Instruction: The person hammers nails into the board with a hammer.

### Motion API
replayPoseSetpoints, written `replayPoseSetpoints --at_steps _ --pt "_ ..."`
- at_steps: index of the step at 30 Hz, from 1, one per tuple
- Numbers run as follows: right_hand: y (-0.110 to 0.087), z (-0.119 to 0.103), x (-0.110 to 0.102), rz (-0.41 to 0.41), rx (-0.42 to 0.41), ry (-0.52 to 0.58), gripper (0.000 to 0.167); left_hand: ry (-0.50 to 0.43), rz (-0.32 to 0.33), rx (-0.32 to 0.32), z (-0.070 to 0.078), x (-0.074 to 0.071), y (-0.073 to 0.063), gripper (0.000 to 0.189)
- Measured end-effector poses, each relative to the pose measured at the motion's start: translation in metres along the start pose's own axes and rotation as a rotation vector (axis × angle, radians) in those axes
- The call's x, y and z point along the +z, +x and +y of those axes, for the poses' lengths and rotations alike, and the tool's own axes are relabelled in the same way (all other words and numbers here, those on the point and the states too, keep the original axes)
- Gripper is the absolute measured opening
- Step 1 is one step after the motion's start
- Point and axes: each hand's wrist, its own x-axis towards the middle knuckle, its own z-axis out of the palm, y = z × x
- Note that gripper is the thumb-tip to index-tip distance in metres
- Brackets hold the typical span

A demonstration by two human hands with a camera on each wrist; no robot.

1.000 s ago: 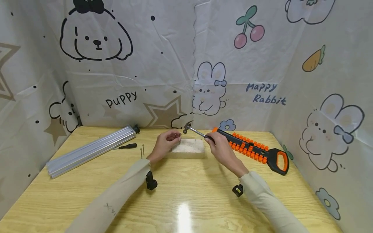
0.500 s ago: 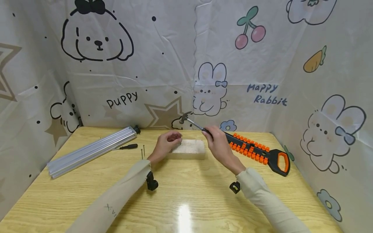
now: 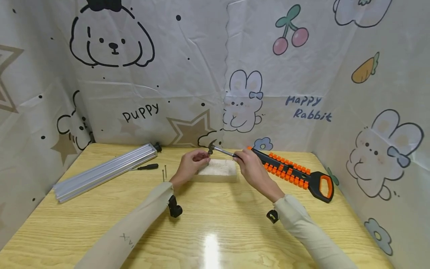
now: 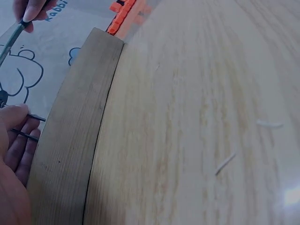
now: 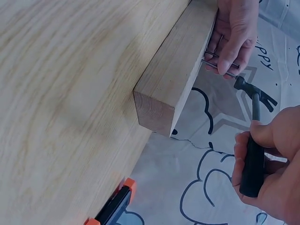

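Observation:
A pale wooden block (image 3: 216,172) lies on the table, and two nails stand out of its upper face. My left hand (image 3: 191,166) is at the block's left part, its thumb and fingertips pinching one nail (image 5: 229,73); the second nail (image 5: 224,58) runs beside it among the fingers. My right hand (image 3: 254,170) grips a small claw hammer (image 5: 254,164) by its black handle. In the right wrist view the hammer's head (image 5: 240,83) is right at the end of the pinched nail. The left wrist view shows the block's side (image 4: 70,126) with both nails partly behind the fingers.
Two loose nails (image 4: 225,164) lie on the table left of the block. Farther left are a black-handled screwdriver (image 3: 147,167) and a long grey metal bar (image 3: 107,172). A black and orange toothed tool (image 3: 285,168) lies to the right. Printed cloth (image 3: 188,82) hangs behind.
The hammer rose away from the nail half a second ago and is now back down at it. My left hand has stayed in place at the block.

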Motion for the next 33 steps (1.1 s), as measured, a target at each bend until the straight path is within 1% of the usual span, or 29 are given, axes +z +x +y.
replayPoseSetpoints --at_steps 8,12,15,17,19,22,24,25,26,30,32,33 --pt "0.001 0.000 0.004 0.005 -0.002 0.027 0.015 -0.006 -0.006 -0.019 -0.002 -0.004 0.000 0.019" --pt "0.004 0.000 0.003 0.014 -0.019 0.023 0.014 -0.022 -0.010 -0.012 -0.003 -0.004 -0.001 0.019" --pt "0.008 0.001 -0.003 0.029 -0.025 0.019 0.014 -0.026 -0.013 -0.003 -0.003 -0.004 0.000 0.020" --pt "0.012 0.000 -0.008 0.065 -0.033 0.023 0.014 -0.029 -0.017 0.004 -0.003 -0.004 0.001 0.020" --pt "0.016 -0.001 -0.014 0.120 -0.037 0.043 0.014 -0.029 -0.022 0.007 -0.003 -0.004 0.001 0.020" --pt "0.020 -0.003 -0.018 0.215 -0.036 0.128 0.017 -0.023 -0.025 0.007 -0.003 -0.005 0.001 0.019" --pt "0.019 -0.005 -0.016 0.250 -0.027 0.183 0.018 -0.020 -0.027 0.006 -0.002 -0.005 0.001 0.019" --pt "0.018 -0.005 -0.014 0.249 -0.026 0.196 0.018 -0.020 -0.028 0.005 -0.002 -0.005 0.001 0.018" --pt "0.016 -0.004 -0.011 0.230 -0.025 0.197 0.017 -0.019 -0.029 0.007 -0.002 -0.005 0.001 0.018" --pt "0.007 -0.002 0.001 0.092 -0.035 0.077 0.013 -0.008 -0.023 0.002 -0.003 -0.004 0.001 0.018" --pt "0.006 -0.001 0.004 0.053 -0.045 0.037 0.011 -0.001 -0.017 -0.001 -0.003 -0.004 0.001 0.017" --pt "0.005 0.000 0.004 0.055 -0.047 0.028 0.011 0.005 -0.015 -0.003 -0.004 -0.003 0.001 0.017"
